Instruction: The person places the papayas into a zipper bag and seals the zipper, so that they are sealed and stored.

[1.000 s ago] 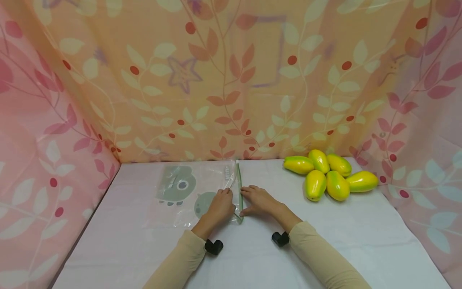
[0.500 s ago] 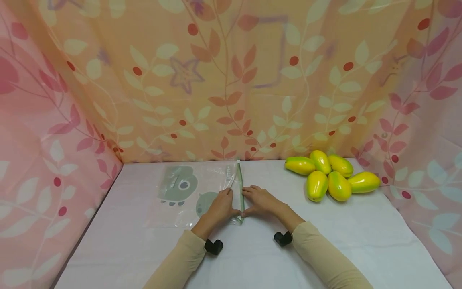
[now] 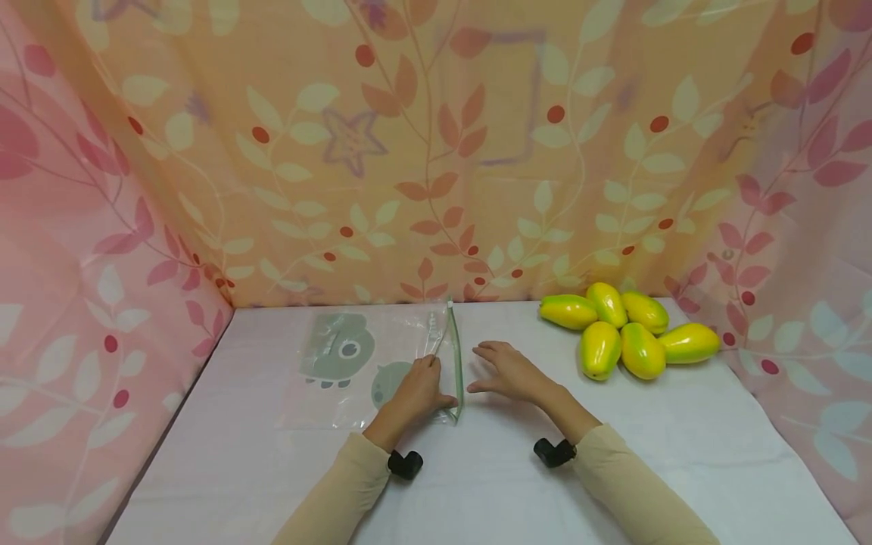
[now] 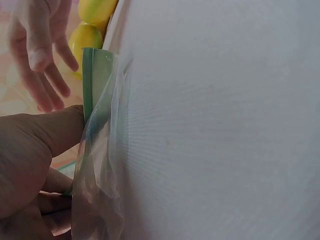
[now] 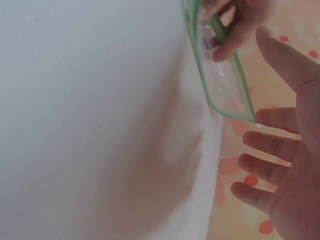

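Fingers of the right hand have left the green edge of the clear plastic bag; half a second ago they lay against it, and now a gap shows between, the hand spread wide and holding nothing. The left hand has stayed put, pinching the bag at its mouth, where the green edges stand parted. The bag lies toward the left of the counter; six yellow-green fruits sit unmoved at far right.
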Demonstrator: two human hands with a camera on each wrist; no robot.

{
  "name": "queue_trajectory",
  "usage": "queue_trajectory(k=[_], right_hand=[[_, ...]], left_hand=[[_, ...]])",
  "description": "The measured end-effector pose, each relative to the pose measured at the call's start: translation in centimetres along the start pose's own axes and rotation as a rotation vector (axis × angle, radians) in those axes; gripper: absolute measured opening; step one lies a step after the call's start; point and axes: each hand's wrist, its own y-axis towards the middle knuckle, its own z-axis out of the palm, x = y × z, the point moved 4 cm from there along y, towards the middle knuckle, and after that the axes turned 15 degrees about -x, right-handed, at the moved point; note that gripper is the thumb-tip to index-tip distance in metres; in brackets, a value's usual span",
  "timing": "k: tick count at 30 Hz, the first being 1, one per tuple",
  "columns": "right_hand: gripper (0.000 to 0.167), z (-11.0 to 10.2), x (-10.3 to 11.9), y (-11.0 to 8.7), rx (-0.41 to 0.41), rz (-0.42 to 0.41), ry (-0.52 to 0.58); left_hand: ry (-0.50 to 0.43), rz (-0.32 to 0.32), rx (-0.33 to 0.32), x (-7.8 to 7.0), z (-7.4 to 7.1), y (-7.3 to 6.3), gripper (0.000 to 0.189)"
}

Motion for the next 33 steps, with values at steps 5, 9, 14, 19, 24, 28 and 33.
queue_trajectory(k=[5, 9, 14, 19, 24, 28, 33], right_hand=[[0.075, -1.8, -1.0, -0.8, -0.042, 0.081, 0.047], [0.075, -3.2, -1.8, -1.5, -0.084, 0.120, 0.051], [0.080, -5.0, -3.2, -2.2, -0.134, 0.192, 0.057], [0.085, -6.8, -4.5, -2.8, -0.179, 0.258, 0.034], [0.086, -8.3, -5.8, -3.5, -0.187, 0.336, -0.032], [0.086, -9.3, -6.7, -4.0, -0.191, 0.372, -0.085], [0.094, -10.6, -7.7, -4.4, -0.185, 0.396, -0.183]], left_hand=[[-0.026, -0.029, 0.021, 0.0, 0.0, -0.1, 0.089], [-0.033, -0.023, 0.015, -0.1, 0.0, -0.2, 0.088], [-0.033, 0.001, -0.009, -0.1, -0.2, -0.4, 0.086], [-0.031, 0.005, -0.035, -0.1, -0.2, -0.5, 0.086], [-0.024, 0.000, -0.034, -0.1, -0.1, -0.5, 0.086], [-0.025, -0.008, -0.022, 0.0, -0.1, -0.6, 0.086], [-0.028, -0.006, -0.021, 0.1, -0.1, -0.6, 0.086]])
